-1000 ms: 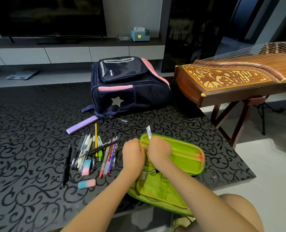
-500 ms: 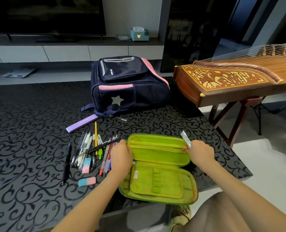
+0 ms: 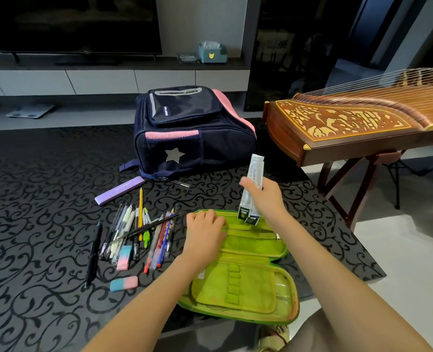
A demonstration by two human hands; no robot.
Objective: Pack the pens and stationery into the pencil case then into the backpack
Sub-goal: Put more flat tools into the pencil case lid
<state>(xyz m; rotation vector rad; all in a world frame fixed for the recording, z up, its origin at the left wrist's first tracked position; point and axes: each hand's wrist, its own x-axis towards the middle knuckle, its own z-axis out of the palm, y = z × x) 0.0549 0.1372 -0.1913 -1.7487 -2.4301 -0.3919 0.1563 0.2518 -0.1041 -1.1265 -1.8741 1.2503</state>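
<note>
A green pencil case (image 3: 248, 283) lies open on the black patterned table (image 3: 32, 250). My left hand (image 3: 205, 232) presses flat on its upper left flap. My right hand (image 3: 263, 196) grips a pair of slim grey-white boxes (image 3: 252, 189), held upright with their lower ends over the case's top edge. Several pens and pencils (image 3: 139, 232) lie in a row left of the case, with two pink-and-blue erasers (image 3: 124, 283) and a purple flat case (image 3: 119, 190). The navy and pink backpack (image 3: 192, 130) stands behind them, zipped.
A wooden zither (image 3: 349, 125) on a stand sits to the right, close to the table's corner. Loose thin pens (image 3: 177, 182) lie at the backpack's foot. A TV console with a tissue box (image 3: 211, 53) runs along the back wall.
My right hand swung from the case's right end back toward its top edge, lifting the slim boxes upright. My left hand shifted from the case's left edge onto the upper flap.
</note>
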